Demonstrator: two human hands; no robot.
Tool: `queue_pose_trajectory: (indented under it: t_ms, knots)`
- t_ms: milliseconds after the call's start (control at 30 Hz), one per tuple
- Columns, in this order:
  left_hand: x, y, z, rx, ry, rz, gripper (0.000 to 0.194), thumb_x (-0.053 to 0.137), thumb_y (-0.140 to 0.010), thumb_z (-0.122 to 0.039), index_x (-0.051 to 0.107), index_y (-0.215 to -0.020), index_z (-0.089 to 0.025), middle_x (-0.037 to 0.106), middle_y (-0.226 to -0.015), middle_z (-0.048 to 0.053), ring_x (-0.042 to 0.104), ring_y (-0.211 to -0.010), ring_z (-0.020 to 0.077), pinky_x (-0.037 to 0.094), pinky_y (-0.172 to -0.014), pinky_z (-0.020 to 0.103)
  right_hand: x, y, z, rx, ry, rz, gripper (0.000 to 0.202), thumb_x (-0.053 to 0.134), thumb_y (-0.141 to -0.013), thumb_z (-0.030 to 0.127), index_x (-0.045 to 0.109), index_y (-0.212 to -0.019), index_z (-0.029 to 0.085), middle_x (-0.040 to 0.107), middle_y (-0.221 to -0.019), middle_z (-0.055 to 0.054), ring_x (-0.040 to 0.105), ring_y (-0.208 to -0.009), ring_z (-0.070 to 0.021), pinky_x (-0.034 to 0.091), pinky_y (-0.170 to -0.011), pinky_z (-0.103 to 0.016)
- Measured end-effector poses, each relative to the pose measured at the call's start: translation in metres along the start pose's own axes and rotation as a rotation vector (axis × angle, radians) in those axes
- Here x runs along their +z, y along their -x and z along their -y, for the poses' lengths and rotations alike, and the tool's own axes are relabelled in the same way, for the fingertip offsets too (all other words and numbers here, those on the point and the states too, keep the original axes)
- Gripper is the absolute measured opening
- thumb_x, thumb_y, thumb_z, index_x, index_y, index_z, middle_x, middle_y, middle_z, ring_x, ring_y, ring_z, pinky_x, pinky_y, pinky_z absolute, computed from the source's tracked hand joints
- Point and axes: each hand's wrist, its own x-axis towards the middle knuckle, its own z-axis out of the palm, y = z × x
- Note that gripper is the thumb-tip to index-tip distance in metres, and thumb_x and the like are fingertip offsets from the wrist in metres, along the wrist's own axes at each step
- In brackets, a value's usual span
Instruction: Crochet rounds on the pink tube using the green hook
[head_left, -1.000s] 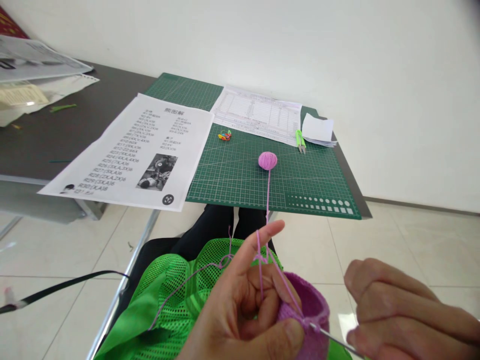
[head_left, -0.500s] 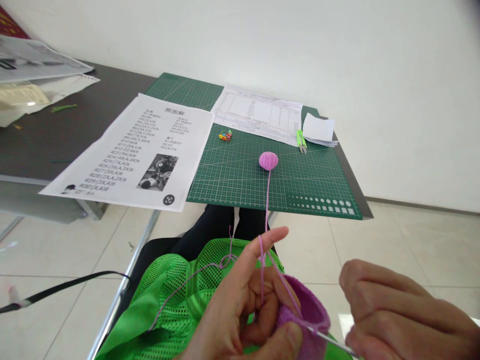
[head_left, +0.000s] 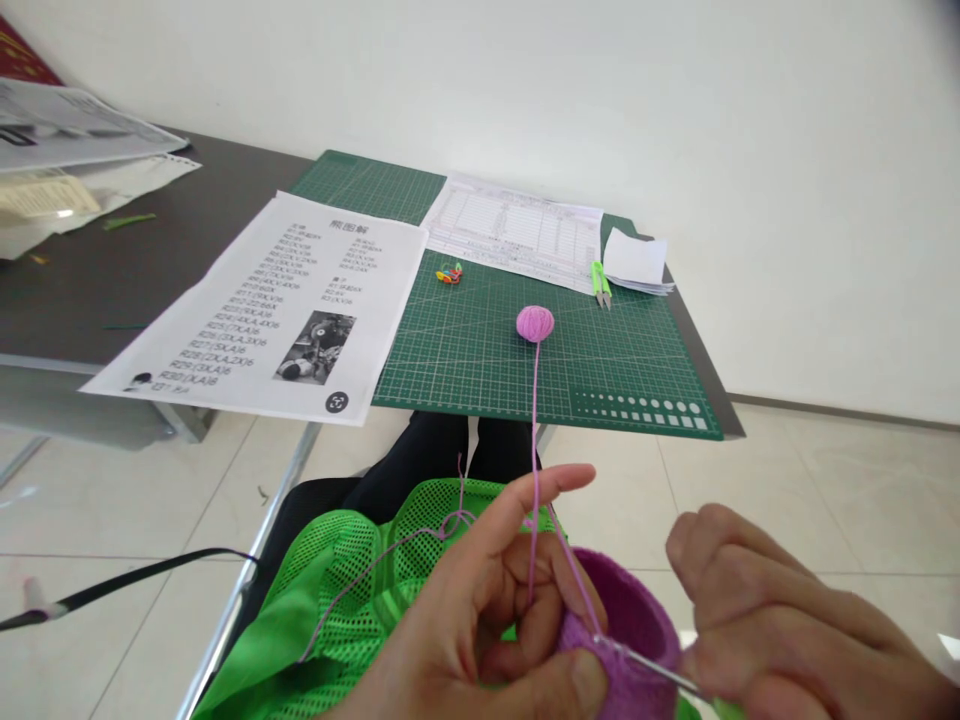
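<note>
A purple crocheted piece (head_left: 637, 620), round and hollow, is pinched at its near left edge by my left hand (head_left: 510, 620). The index finger of that hand stretches out with pink yarn passing over it. My right hand (head_left: 795, 620) is closed round a thin metal hook (head_left: 664, 673) with a green handle, mostly hidden. The hook's tip sits at the piece's edge, where the yarn meets it. From there the yarn runs up to a pink yarn ball (head_left: 535, 324) on the green cutting mat (head_left: 465, 350).
A printed pattern sheet (head_left: 247, 300) overhangs the table's front edge. Behind are a form (head_left: 517, 230), green snips (head_left: 601, 284), white paper slips (head_left: 636, 260) and colourful stitch markers (head_left: 449, 274). Green mesh cloth (head_left: 360, 570) covers the lap, with loose yarn on it.
The hook tip has moved left and up to the edge of the piece, and my right hand has shifted slightly left. My left index finger has tipped lower and to the right.
</note>
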Motion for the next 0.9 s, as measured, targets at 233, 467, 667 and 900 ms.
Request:
queue_pose_trajectory:
  t_ms: [233,467,667,900]
  knots:
    - [-0.007,0.0,0.001,-0.032,-0.033,0.037,0.063,0.076,-0.089,-0.028,0.05,-0.145,-0.041,0.043,-0.073,-0.007,0.025,-0.058,0.0105,0.017,-0.053,0.03,0.005,-0.013,0.007,0.044,-0.034,0.099,0.023,0.042,-0.102,0.016,0.06,-0.087,0.016,0.064,-0.07,-0.001,0.059,-0.068,-0.0134,0.056,-0.074,-0.035]
    - [0.002,-0.002,0.006,0.151,-0.073,-0.08,0.059,0.072,-0.092,-0.022,0.054,-0.144,-0.044,0.062,-0.087,-0.003,0.032,-0.062,0.0107,0.021,-0.055,0.03,0.011,-0.014,0.016,0.201,-0.067,-0.036,0.023,0.047,-0.09,0.003,0.052,-0.075,0.018,0.052,-0.063,0.001,0.05,-0.062,-0.012,0.046,-0.056,-0.028]
    - [0.005,-0.003,0.016,0.178,-0.125,-0.198,0.063,0.073,-0.092,-0.029,0.049,-0.146,-0.051,0.067,-0.091,-0.004,0.04,-0.066,0.0112,0.031,-0.062,0.028,0.02,-0.013,0.018,0.146,0.082,-0.06,0.027,0.049,-0.089,-0.002,0.05,-0.072,0.018,0.054,-0.06,0.002,0.05,-0.058,-0.0103,0.045,-0.055,-0.03]
    - [0.017,-0.008,0.026,0.245,-0.132,-0.475,0.061,0.077,-0.088,-0.028,0.057,-0.142,-0.048,0.066,-0.083,-0.004,0.042,-0.063,0.012,0.036,-0.057,0.023,0.035,-0.018,0.008,0.007,0.23,-0.139,0.031,0.058,-0.083,-0.002,0.047,-0.064,0.019,0.051,-0.055,0.003,0.043,-0.055,-0.0096,0.044,-0.052,-0.029]
